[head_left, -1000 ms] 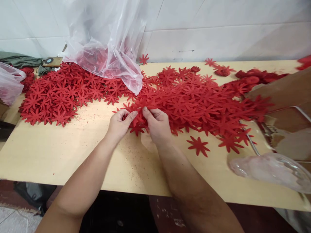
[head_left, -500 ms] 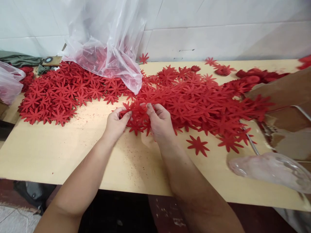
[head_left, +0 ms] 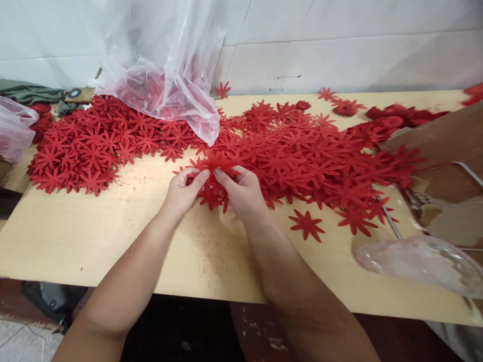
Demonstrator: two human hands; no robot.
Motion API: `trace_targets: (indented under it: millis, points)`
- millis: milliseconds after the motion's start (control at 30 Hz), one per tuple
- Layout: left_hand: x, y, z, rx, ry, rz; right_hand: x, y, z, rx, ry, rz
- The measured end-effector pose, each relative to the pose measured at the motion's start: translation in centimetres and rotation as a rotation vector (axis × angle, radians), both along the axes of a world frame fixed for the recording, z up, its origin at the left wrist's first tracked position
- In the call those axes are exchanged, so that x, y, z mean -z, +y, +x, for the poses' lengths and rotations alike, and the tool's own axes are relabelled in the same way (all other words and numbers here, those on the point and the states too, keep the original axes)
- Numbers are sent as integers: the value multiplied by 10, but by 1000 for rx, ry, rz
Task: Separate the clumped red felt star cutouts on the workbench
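Observation:
Between my two hands are red flower-shaped cutouts (head_left: pixel 216 164) with long thin petals, blurred where they meet my fingers. My left hand (head_left: pixel 184 190) pinches their left side, thumb on top. From the right, my right hand (head_left: pixel 243 193) pinches them too, its thumb close to the left thumb. How many layers are held I cannot tell. Just behind and to the right spreads a big heap of the same cutouts (head_left: pixel 302 156). Another pile (head_left: pixel 86 146) lies on the left part of the table (head_left: pixel 124 241). One single cutout (head_left: pixel 307 225) rests apart, right of my right forearm.
A clear plastic bag (head_left: pixel 177 75) hangs over the back of the left pile. At the right stand a brown cardboard box (head_left: pixel 449 136), a metal rod (head_left: pixel 392 221) and a clear plastic-wrapped thing (head_left: pixel 418 261). A tiled wall (head_left: pixel 358 50) closes off the back.
My right hand has moved left, bringing its thumb close to my left thumb. The cutouts between the hands have shifted and now spread above the thumbs. My left hand stays nearly in place.

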State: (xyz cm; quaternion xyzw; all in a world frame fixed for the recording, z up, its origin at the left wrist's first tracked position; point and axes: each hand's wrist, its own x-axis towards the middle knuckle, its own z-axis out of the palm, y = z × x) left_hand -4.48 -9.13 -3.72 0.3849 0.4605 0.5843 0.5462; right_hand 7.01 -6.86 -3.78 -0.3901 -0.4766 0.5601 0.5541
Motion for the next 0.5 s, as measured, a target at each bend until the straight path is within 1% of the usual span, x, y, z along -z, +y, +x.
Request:
trace_targets:
  millis: [67,133,200,300,367,433,500]
  points:
    - [0,0,1,51,-31,16,1,1,1,42,21,-21]
    - [0,0,1,73,-42,11,3,3,3,64,21,-23]
    - [0,1,0,62,-34,-11,4,6,6,110,15,-2]
    - [-1,2,-3,19,22,-37,7,11,11,214,3,15]
    - [-1,2,-3,-4,72,-48,7,12,12,243,-14,22]
    - [0,2,-3,-11,94,-50,6,10,10,199,-28,36]
    - [0,1,-3,-2,77,-35,5,6,7,91,-44,43]
